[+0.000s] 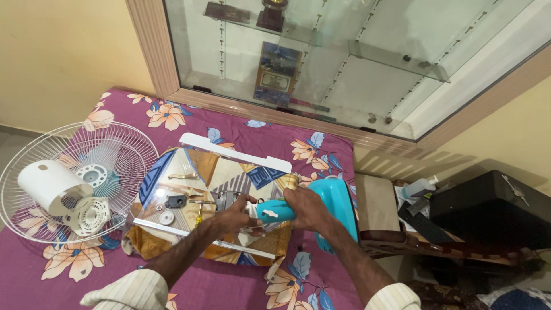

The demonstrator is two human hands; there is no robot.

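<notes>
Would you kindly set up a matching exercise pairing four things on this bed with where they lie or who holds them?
Things:
1. wire fan guard
2. teal fan neck
3. white motor cover
4. teal fan base

Places:
A. gripped between the left hand and right hand
B. flat on the floral bedsheet, far left
C. at the bed's right edge, behind the right hand
D. lying on top of the guard

Pairs: 1-B, 2-A, 3-D, 4-C
</notes>
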